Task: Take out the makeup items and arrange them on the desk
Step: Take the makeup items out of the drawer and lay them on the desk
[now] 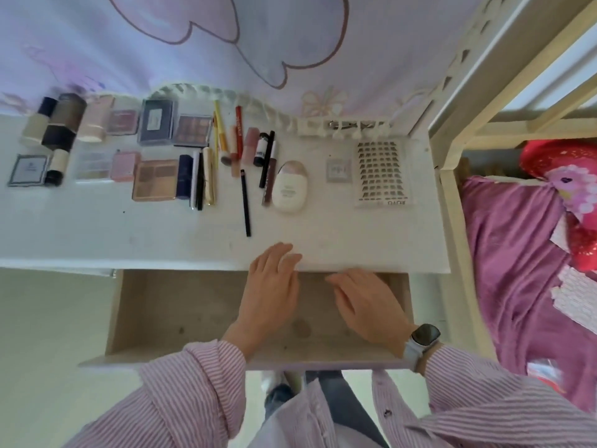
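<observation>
Makeup items beyond both hands, left, right, flat, empty, over drawer

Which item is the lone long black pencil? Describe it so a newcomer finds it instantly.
Start at the white desk, above the open drawer. Just beyond the left hand, left of the white oval bottle, lies the black pencil. It is the longest, thinnest stick, lying alone and reaching nearer the desk's front edge than any other item.
</observation>
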Tool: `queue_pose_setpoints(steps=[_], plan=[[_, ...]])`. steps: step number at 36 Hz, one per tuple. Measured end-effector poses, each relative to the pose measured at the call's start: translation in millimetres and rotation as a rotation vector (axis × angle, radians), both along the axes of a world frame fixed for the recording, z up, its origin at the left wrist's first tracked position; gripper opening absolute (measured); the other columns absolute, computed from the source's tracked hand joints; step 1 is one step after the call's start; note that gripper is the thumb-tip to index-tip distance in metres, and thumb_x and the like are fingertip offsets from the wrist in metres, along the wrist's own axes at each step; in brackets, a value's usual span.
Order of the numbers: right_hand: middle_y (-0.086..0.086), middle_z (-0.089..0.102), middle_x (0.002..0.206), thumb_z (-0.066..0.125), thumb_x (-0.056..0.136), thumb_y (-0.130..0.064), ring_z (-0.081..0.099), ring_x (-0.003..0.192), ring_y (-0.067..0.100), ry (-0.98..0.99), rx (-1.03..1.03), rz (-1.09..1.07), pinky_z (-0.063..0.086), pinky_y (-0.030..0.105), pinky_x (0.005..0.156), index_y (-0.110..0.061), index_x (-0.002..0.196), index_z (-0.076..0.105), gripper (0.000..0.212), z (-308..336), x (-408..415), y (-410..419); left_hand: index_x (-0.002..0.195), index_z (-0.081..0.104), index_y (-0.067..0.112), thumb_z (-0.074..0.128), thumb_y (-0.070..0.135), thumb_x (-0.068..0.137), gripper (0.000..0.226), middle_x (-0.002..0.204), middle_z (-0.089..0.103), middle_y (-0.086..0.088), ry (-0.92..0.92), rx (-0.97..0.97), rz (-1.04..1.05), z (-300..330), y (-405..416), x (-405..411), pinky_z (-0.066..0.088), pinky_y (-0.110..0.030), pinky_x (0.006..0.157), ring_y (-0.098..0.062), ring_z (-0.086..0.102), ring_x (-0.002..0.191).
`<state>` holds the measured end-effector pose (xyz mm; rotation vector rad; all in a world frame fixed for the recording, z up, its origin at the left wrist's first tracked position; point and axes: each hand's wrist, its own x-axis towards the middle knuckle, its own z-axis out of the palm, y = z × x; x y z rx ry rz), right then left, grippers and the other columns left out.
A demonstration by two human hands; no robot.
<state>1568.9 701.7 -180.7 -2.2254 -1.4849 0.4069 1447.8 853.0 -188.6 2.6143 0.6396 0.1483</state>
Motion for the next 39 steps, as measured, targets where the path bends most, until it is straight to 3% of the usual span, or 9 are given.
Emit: queue_pose_setpoints(steps=[4, 8, 12, 18, 23, 26, 33, 36, 39], plan=[[0.003, 0.06, 0.115, 0.033, 0.093, -0.035, 0.059, 0.098, 0.022, 0.153, -0.275, 0.187, 0.049, 0.034, 0.079, -0.018, 0.127, 0.051, 0.042, -12.0, -67.9, -3.8, 0.097, 0.065, 0.01, 0.039, 0.025, 0.085, 0.033, 0.1, 0.063, -0.005, 0.104, 0.04, 0.021, -16.3, -1.1, -88.7, 0.047, -0.035, 0.077, -0.024, 0.061, 0.09], [-0.001, 0.043, 0.138, 0.039, 0.096, -0.041, 0.044, 0.119, 0.019, 0.188, -0.484, 0.204, 0.039, 0.033, 0.097, -0.024, 0.139, 0.032, 0.047, -24.5, -117.6, -9.9, 0.094, 0.068, 0.016, 0.043, 0.042, 0.086, 0.036, 0.095, 0.066, 0.003, 0.166, 0.056, -0.023, -27.3, 6.0, -159.9, 0.037, -0.032, 0.079, -0.02, 0.06, 0.087], [-0.001, 0.048, 0.133, 0.039, 0.097, -0.027, 0.045, 0.119, 0.02, 0.055, -0.493, 0.103, 0.032, 0.032, 0.102, -0.021, 0.134, 0.04, 0.038, -42.5, -143.1, -15.3, 0.102, 0.065, 0.019, 0.044, 0.054, 0.083, 0.046, 0.096, 0.066, 0.004, 0.335, 0.103, -0.073, -42.9, 17.7, -207.2, 0.046, -0.036, 0.075, -0.02, 0.061, 0.087], [0.005, 0.067, 0.091, 0.067, 0.061, 0.003, 0.062, 0.081, 0.026, -0.141, -0.515, 0.019, 0.047, 0.037, 0.073, -0.012, 0.097, 0.063, 0.039, -55.7, -149.1, -13.1, 0.085, 0.065, 0.017, 0.082, 0.021, 0.067, 0.025, 0.08, 0.065, 0.004, 0.334, 0.212, -0.084, -60.5, 37.3, -220.4, 0.045, -0.033, 0.062, -0.022, 0.06, 0.07], [0.0, 0.065, 0.074, 0.083, 0.05, -0.001, 0.06, 0.064, 0.02, -0.276, -0.386, 0.004, 0.05, 0.03, 0.061, -0.014, 0.081, 0.063, 0.038, -52.9, -145.0, -13.7, 0.08, 0.066, 0.015, 0.081, 0.022, 0.068, 0.021, 0.072, 0.064, 0.002, 0.23, 0.285, -0.103, -57.3, 42.2, -217.4, 0.044, -0.031, 0.06, -0.022, 0.058, 0.065], [0.005, 0.065, 0.085, 0.083, 0.061, -0.011, 0.061, 0.075, 0.024, -0.361, -0.312, -0.001, 0.051, 0.037, 0.07, -0.013, 0.084, 0.065, 0.03, -51.1, -135.1, -14.0, 0.079, 0.066, 0.016, 0.081, 0.023, 0.068, 0.02, 0.071, 0.064, 0.002, 0.2, 0.321, -0.101, -55.1, 46.0, -212.3, 0.042, -0.033, 0.065, -0.022, 0.057, 0.065], [0.019, 0.037, 0.142, 0.085, 0.057, -0.034, 0.027, 0.133, 0.036, -0.512, -0.325, -0.089, 0.018, 0.065, 0.104, -0.014, 0.135, 0.035, 0.095, -45.9, -102.6, 11.9, 0.112, 0.051, 0.013, 0.087, 0.031, 0.055, 0.069, 0.121, 0.057, -0.015, 0.11, 0.439, 0.033, -50.6, 74.0, -184.4, 0.026, -0.055, 0.1, -0.033, 0.045, 0.115], [0.02, 0.02, 0.15, 0.086, 0.048, -0.044, 0.019, 0.138, 0.042, -0.516, -0.359, -0.188, 0.011, 0.065, 0.104, -0.013, 0.144, 0.021, 0.12, -32.1, -74.6, 43.0, 0.141, 0.03, 0.014, 0.086, 0.044, 0.049, 0.112, 0.148, 0.027, -0.019, 0.197, 0.41, 0.127, -37.2, 100.9, -149.7, 0.011, -0.061, 0.107, -0.04, 0.021, 0.137], [0.023, 0.025, 0.149, 0.086, 0.051, -0.04, 0.025, 0.136, 0.041, -0.511, -0.386, -0.183, 0.015, 0.059, 0.106, -0.008, 0.143, 0.014, 0.122, -33.7, -62.0, 56.1, 0.146, 0.019, 0.012, 0.087, 0.044, 0.049, 0.123, 0.153, 0.018, -0.017, 0.248, 0.466, 0.014, -36.3, 115.8, -129.2, 0.01, -0.06, 0.109, -0.039, 0.015, 0.14]])
